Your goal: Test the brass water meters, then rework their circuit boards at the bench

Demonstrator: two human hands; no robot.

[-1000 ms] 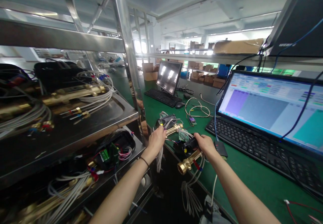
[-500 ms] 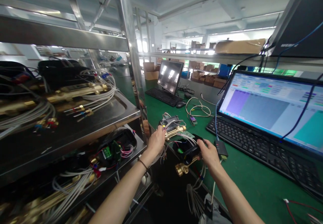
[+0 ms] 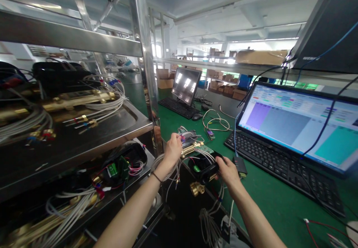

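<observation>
My right hand (image 3: 228, 171) grips the right side of an open black meter housing (image 3: 205, 169), with a green circuit board showing inside. Beneath the housing a brass pipe fitting (image 3: 197, 189) sticks out, and grey leads dangle below. Closed in a pinch, my left hand (image 3: 173, 149) is at the left end of a second brass meter body (image 3: 191, 149), by its dark casing. Looped grey cables (image 3: 165, 168) hang from the left hand, past the wrist; the fingertips are partly hidden.
A metal rack (image 3: 131, 130) at left carries several brass meters with coiled cables. On the green bench (image 3: 268, 195) stand a lit monitor (image 3: 296, 125), a keyboard (image 3: 276, 169) and a small black box (image 3: 239, 166). Farther back are a dark monitor (image 3: 185, 85) and a mouse (image 3: 197, 116).
My left hand has risen slightly, and the cable loops show more beside its wrist. My right hand keeps its grip on the housing. The whole view has shifted a little.
</observation>
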